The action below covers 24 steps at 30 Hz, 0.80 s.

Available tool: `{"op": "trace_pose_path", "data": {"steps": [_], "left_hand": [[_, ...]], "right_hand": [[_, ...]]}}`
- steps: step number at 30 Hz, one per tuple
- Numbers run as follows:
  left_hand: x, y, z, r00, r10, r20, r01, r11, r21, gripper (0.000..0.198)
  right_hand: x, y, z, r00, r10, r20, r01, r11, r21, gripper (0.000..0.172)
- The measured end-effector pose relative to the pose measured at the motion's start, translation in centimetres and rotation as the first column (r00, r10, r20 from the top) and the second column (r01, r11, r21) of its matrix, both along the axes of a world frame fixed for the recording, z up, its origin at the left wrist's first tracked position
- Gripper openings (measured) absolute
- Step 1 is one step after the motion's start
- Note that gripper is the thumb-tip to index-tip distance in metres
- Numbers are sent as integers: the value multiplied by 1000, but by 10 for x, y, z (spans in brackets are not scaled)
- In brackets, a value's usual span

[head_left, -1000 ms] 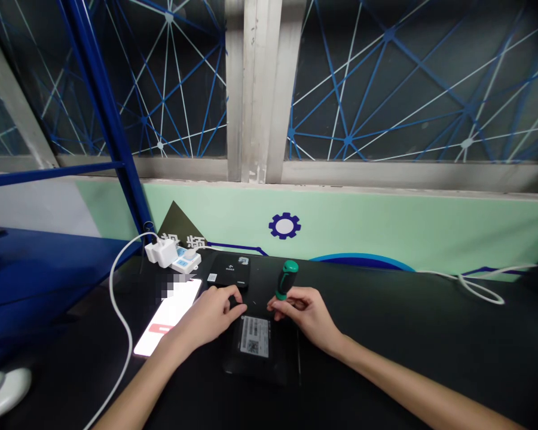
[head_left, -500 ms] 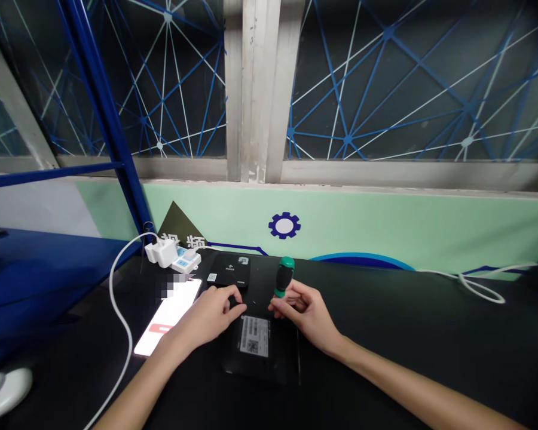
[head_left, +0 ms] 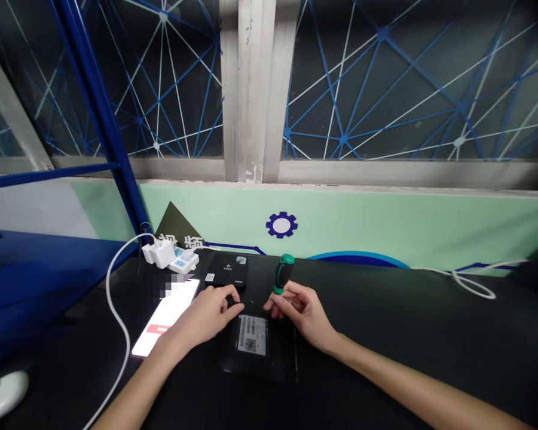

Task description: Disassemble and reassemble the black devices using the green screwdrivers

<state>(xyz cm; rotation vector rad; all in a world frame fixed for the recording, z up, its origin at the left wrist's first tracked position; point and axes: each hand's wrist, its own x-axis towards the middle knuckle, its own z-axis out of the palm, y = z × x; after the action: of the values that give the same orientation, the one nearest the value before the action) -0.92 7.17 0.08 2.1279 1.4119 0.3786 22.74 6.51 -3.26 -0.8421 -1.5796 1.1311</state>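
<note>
A flat black device (head_left: 275,358) with a white printed label (head_left: 253,335) lies in front of me. Upright over its far part stands a screwdriver (head_left: 284,272) with a green and black handle. The fingers of my right hand (head_left: 307,310) pinch it below the handle, and its tip is hidden. My left hand (head_left: 210,312) is at the device's far left edge, thumb and forefinger curled towards each other around something dark that I cannot make out. A tiny pale sliver (head_left: 251,301) lies between my hands.
Behind my left hand lies a black box (head_left: 226,270) with small stickers. A lit phone (head_left: 168,316) is beside my left forearm. White plugs and a power strip (head_left: 183,261) stand farther back, with a white cable (head_left: 124,328) running forward. A white object (head_left: 6,391) is at lower left.
The screwdriver handle leans slightly more to the right, and the fingers of my right hand have shifted a little around it. My left hand keeps its place; the whole view has drifted slightly.
</note>
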Motion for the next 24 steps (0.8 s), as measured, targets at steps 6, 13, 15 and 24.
{"op": "trace_pose_path", "data": {"steps": [6,13,15,24], "left_hand": [[-1,0,1,1000,-7,-6,7,1000,0,31],[-1,0,1,1000,-11,-25,12,1000,3,31],[-1,0,3,999,-13,-29,13,1000,0,30],[0,-1,6,998,-26,-52,26,1000,11,34]], "right_hand": [[0,0,0,1000,-18,11,18,1000,-4,40],[-2,5,-6,995,-98,-37,96,994,-42,45],[-2,5,-6,993,-105,-50,102,993,-52,47],[-3,2,-1,996,-66,-51,63,996,-61,45]]}}
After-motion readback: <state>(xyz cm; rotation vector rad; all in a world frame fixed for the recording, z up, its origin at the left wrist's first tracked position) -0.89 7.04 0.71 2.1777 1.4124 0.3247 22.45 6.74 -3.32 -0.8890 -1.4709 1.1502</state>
